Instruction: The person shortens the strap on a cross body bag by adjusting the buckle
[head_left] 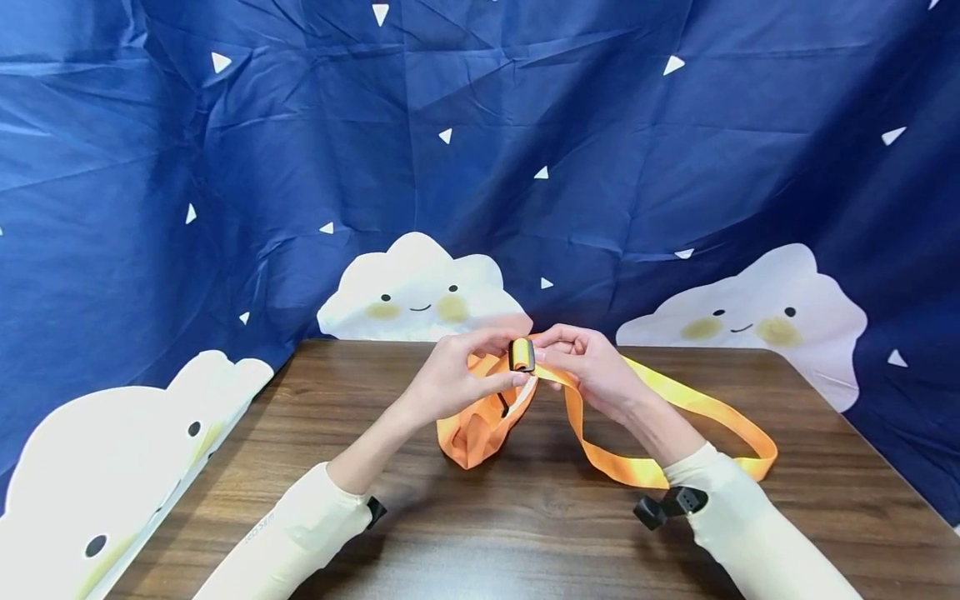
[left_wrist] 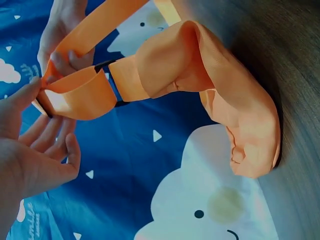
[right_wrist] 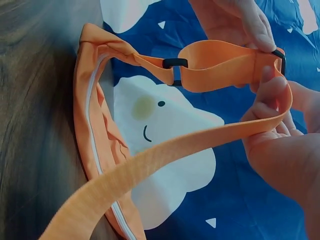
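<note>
The black buckle (head_left: 531, 357) is raised over the far half of the tabletop (head_left: 360, 517), just below the middle of the head view, with the orange strap (head_left: 750, 437) threaded through it. In the right wrist view, a short loop of that strap runs from the buckle toward nine o'clock, to a black ring (right_wrist: 175, 63) joined to the orange pouch (head_left: 468, 442). From the buckle in the head view, the pouch hangs toward seven o'clock, its white zip (right_wrist: 93, 140) showing along one side; whether it touches the tabletop I cannot tell. The long part of the strap sweeps out between three and four o'clock, passing the right forearm.

The left hand (head_left: 446, 379), at eight o'clock from the buckle, pinches its edges between thumb and fingers. The right hand (head_left: 596, 367), at three o'clock, holds the strap close beside it, fingers curled.

The step in hand looks like working the strap at the buckle. To do it well, I would hold the frame steady with the left hand, feed a little slack at a time with the right, and draw the band through flat and square. A twist or fold at the bar could jam it, and the forearm could snag the long loop.

Beyond, toward twelve o'clock, hangs a blue backdrop (head_left: 480, 108).
</note>
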